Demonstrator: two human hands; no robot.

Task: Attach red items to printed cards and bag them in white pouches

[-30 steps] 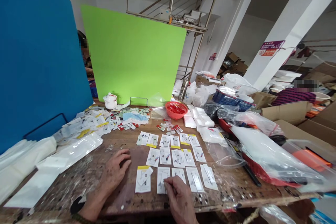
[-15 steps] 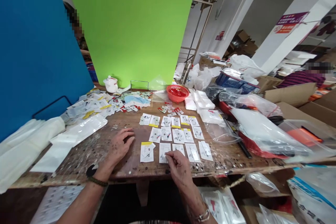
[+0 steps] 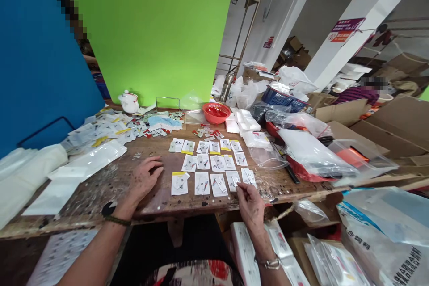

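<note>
My left hand [image 3: 145, 178] rests on the brown tabletop, palm down, its fingers loosely stretched and holding nothing. Right of it, small white printed cards [image 3: 202, 183] lie in rough rows, many with a smaller slip or packet on top. My right hand [image 3: 250, 203] is at the front row, thumb and fingers pinched at the lower right of one card [image 3: 232, 179]. Whatever is between those fingertips is too small to make out. At the left end of that row lies a yellow-topped card [image 3: 180, 184] with a tilted slip on it.
Loose packets [image 3: 100, 129] are heaped back left, near a white lidded pot [image 3: 128, 102]. A red basket [image 3: 216, 113] holds red pieces behind the cards. Plastic bags [image 3: 311, 152] and cardboard boxes [image 3: 395, 125] crowd the right. A green panel [image 3: 147, 31] stands behind the table.
My right hand has moved right along the front row, from the second card to near the fourth. My left hand stays on the table. The camera view has turned slightly right.
</note>
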